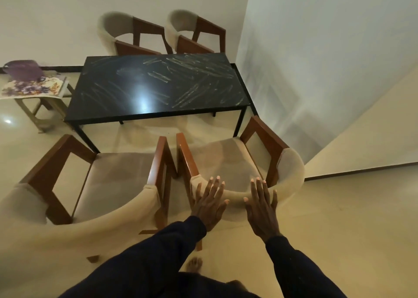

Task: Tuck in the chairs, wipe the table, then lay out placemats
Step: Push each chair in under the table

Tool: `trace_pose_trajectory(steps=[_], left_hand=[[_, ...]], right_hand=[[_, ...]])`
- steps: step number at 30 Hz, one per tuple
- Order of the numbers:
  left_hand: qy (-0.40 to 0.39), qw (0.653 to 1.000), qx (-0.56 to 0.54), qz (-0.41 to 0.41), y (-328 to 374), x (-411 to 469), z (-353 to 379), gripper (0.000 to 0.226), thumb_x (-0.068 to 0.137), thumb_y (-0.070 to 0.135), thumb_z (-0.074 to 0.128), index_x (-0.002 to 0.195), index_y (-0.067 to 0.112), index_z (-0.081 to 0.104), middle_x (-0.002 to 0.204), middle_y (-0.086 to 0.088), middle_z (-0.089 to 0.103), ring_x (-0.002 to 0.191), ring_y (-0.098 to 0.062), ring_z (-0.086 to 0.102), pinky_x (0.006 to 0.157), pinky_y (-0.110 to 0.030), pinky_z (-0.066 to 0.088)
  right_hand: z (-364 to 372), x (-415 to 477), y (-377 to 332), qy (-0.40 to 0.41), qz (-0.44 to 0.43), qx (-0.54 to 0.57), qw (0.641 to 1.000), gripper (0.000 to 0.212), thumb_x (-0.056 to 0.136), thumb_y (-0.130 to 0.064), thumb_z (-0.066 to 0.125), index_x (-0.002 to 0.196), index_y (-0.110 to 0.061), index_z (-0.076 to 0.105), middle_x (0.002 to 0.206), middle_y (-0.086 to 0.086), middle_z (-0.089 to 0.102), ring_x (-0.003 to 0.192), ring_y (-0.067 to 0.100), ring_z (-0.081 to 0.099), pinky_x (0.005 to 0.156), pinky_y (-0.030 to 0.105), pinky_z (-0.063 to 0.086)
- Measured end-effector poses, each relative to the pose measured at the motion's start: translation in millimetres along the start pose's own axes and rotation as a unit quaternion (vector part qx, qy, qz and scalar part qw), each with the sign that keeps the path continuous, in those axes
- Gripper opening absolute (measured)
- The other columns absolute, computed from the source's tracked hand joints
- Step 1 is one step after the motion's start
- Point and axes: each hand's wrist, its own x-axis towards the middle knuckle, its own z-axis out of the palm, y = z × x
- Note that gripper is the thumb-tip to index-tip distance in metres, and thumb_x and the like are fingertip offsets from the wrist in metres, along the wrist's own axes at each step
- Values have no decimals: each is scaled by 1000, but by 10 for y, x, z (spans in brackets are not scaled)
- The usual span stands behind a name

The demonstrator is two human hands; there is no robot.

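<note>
A black table point(156, 87) with pale chalky streaks on its top stands in the middle of the view. Two beige chairs with brown wooden arms stand pulled out on its near side. My left hand point(209, 203) and my right hand point(262, 209) lie flat, fingers straight, against the curved backrest of the near right chair point(291, 173). The near left chair point(108, 175) stands beside it, untouched. Two more chairs stand at the far side: the far left chair point(122, 33) and the far right chair point(192, 28), both partly under the table. Floral placemats point(34, 88) lie on a small stool at the left.
The small wooden stool point(40, 112) stands left of the table with a purple object point(22, 70) on the placemats. White walls close the back and the right side. Shiny beige floor lies around the chairs. My bare foot point(194, 265) shows below my arms.
</note>
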Motion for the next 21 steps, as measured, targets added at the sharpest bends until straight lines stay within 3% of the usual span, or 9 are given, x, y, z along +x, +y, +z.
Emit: trace_pose_trajectory(steps=[2,5,9,12,16,21], left_hand=[[6,1000,-6,-2,88,118,23,85,100,70,-11,170,24,3,175,2,-18,163,-22,-18,125,-50,-24],[1,1000,10,-11,239,211,106,85,100,69,-12,170,23,2,176,-1,-14,163,-24,-16,124,-50,-24],[10,999,35,-20,447,366,336,69,110,56,19,168,20,14,178,-8,6,164,-31,7,130,-64,3],[30,998,28,-53,649,369,546,67,111,50,29,168,17,20,177,-9,13,163,-33,16,126,-67,22],[72,991,22,-115,1026,421,708,66,111,47,29,170,20,16,178,-7,10,164,-31,12,127,-65,19],[96,984,29,-150,1273,539,777,64,112,44,29,169,17,20,178,-9,9,164,-31,10,128,-65,16]], right_hand=[[-65,76,189,-15,5,0,1000,70,112,-51,13,170,-13,19,178,13,15,165,32,9,129,68,13],[-79,92,455,-19,-14,-12,1000,66,112,-45,25,168,-10,27,176,15,22,163,35,16,127,69,18],[-121,247,924,-39,-50,-2,998,63,112,-42,32,166,-10,33,174,16,28,162,36,21,125,69,25],[-123,303,1207,-59,-97,5,994,64,112,-45,31,167,-13,31,175,13,24,163,34,18,127,68,20],[-166,402,1431,-67,-181,7,981,64,112,-47,32,169,-17,28,177,10,21,164,31,15,128,67,17],[-209,563,1616,-90,-218,-2,972,64,112,-45,34,169,-17,25,178,9,18,165,29,11,129,68,16]])
